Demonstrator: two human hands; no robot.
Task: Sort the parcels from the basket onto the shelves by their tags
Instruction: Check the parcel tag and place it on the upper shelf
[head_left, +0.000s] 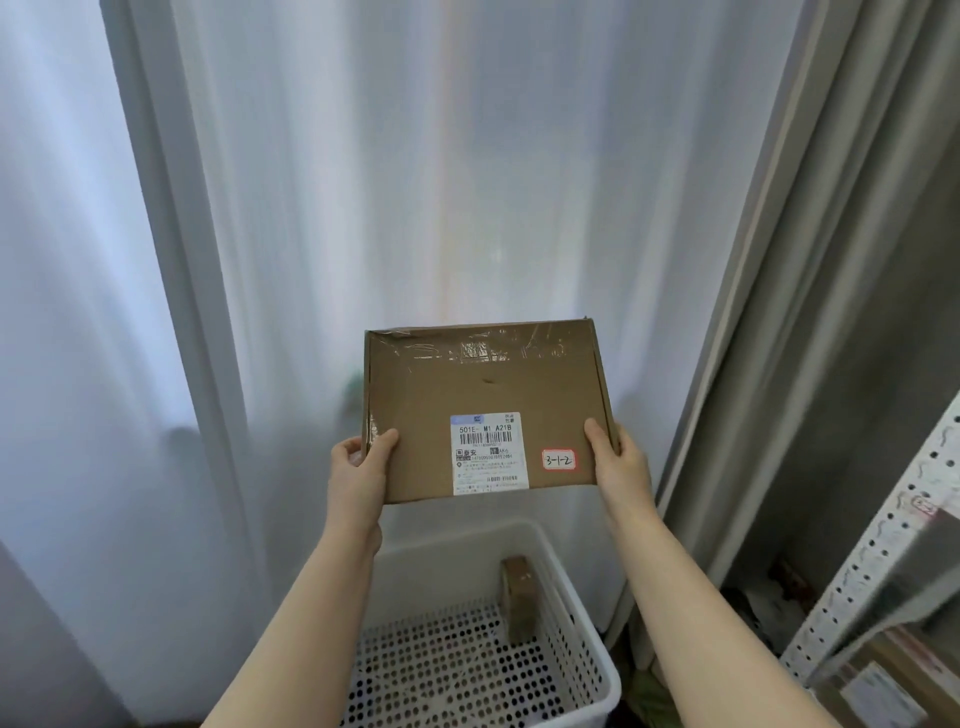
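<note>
Curtain: a pale sheer curtain (467, 156) fills most of what you see, hanging in folds straight ahead of you.
Drape: a heavier grey drape (810, 260) hangs to your right, beside the sheer one.
Shelving: a white perforated shelf upright (883, 545) slants along the right edge, and a labelled shelved parcel (878, 680) lies on a shelf low in that corner.
Basket: the white perforated basket (441, 566) stands on the floor below your arms, between your forearms.
Flat parcel: you hold a flat brown cardboard parcel (483, 384) up in front of you, above the basket and clear of it. Its broad face is turned towards you, with clear tape along the top edge.
Left hand: your left hand (361, 467) grips the parcel's lower left edge, thumb lying on the front face and fingers curled round behind.
Right hand: your right hand (618, 457) grips the lower right edge the same way, thumb on the front and fingers wrapped round the side.
Small parcel: a small brown parcel (519, 597) stands on edge inside the basket, near its far right corner.
Shipping label: a white shipping label (488, 452) with barcodes sits low on the flat parcel's face and reads 501E M1 A21B.
Tag: a small red-bordered tag (559, 460) sits just right of the label, near your right thumb, and is handwritten 3-1-2.
</note>
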